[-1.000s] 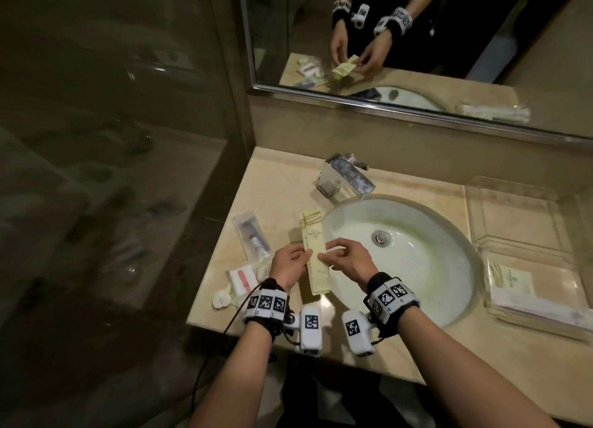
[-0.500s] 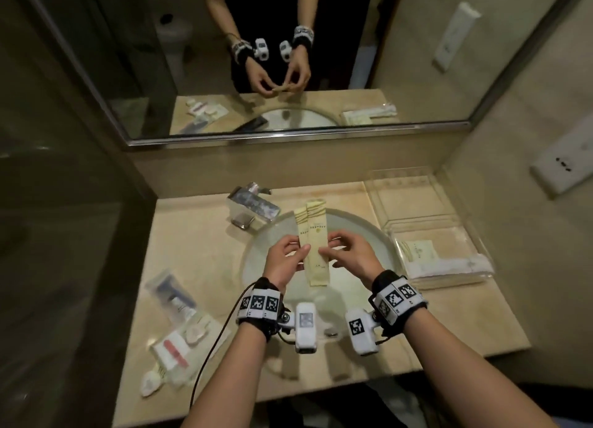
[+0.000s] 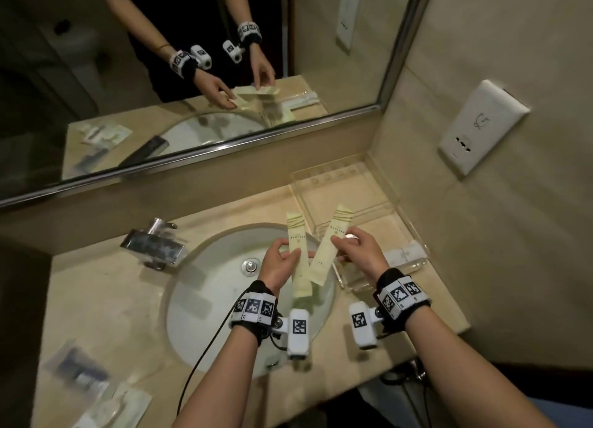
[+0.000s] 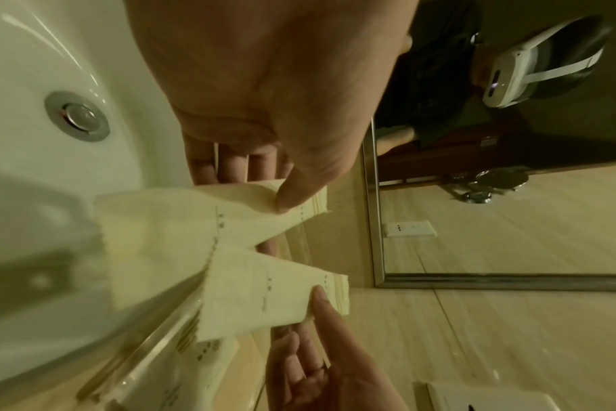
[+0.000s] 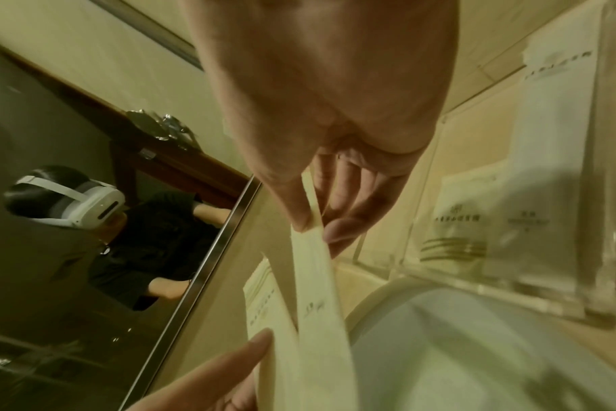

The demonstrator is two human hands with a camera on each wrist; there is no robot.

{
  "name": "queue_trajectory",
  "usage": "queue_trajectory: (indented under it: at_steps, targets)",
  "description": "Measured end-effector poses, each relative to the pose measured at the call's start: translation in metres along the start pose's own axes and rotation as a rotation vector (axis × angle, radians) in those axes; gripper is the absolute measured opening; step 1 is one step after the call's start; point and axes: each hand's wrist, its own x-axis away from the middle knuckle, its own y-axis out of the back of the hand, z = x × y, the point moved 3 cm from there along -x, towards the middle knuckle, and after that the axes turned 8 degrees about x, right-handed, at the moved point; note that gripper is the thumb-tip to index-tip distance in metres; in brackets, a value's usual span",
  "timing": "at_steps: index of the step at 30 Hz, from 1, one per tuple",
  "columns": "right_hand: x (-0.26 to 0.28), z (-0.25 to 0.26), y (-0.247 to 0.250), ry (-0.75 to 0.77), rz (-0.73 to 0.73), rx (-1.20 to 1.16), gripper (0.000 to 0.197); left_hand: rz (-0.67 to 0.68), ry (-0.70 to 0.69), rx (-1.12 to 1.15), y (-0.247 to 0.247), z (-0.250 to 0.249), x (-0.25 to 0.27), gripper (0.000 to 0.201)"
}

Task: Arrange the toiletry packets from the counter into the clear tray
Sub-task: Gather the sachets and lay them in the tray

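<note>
Packets are what this job is about, and two long cream ones are up in the air over the sink (image 3: 205, 299), crossing near their low ends like a letter V. The left hand (image 3: 277, 264) pinches the left packet (image 3: 297, 254) between thumb and fingers. The right hand (image 3: 359, 251) pinches the right packet (image 3: 330, 244) the same way, with its thumb on top and its fingers curled under. So each grip is closed on one packet.

The clear tray (image 3: 375, 203) sits on the desk (image 3: 106, 286) just to the right of the sink. Its near part already holds a flat white packet (image 3: 406, 256) and a cream card, seen best from the right wrist. Its far part looks bare.

I think the step now is to pull the two packets apart and lay one in the tray. To do it well, keep each pinch firm but soft, since the packets are thin and bend easily. Lift the right packet clear of the left one first, so they do not drag on each other. Bring it over the tray wall, not into it. Lay it flat and straight beside what is there.

More packets (image 3: 83, 379) wait on the desk at the far left.
</note>
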Motion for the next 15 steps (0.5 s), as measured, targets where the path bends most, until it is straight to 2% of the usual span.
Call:
queue_trajectory:
  at_steps: [3,6,7,10,13,15]
  targets:
    - [-0.022,-0.007,0.027,-0.041,-0.029,-0.02,0.028,-0.02,0.041,0.022,-0.022,-0.003,-0.013,0.022]
    - [-0.04,-0.006,0.048,-0.052,-0.039,-0.013,0.014,-0.039,0.065,0.021,-0.04,-0.006,-0.028,0.026]
    - [-0.048,-0.007,0.055,-0.039,-0.044,0.024,0.015,-0.038,0.065,0.017,-0.046,-0.007,-0.032,0.027]
    - [-0.07,-0.005,0.073,0.044,-0.052,0.318,0.033,-0.058,0.069,0.023,-0.06,-0.009,-0.042,0.027]
    - [-0.085,0.003,0.082,0.153,0.017,0.59,0.024,-0.115,0.072,0.025,-0.064,-0.009,-0.05,0.026]
    - [-0.094,0.006,0.082,0.186,0.058,0.659,0.014,-0.152,0.076,0.002,-0.06,-0.005,-0.054,0.027]
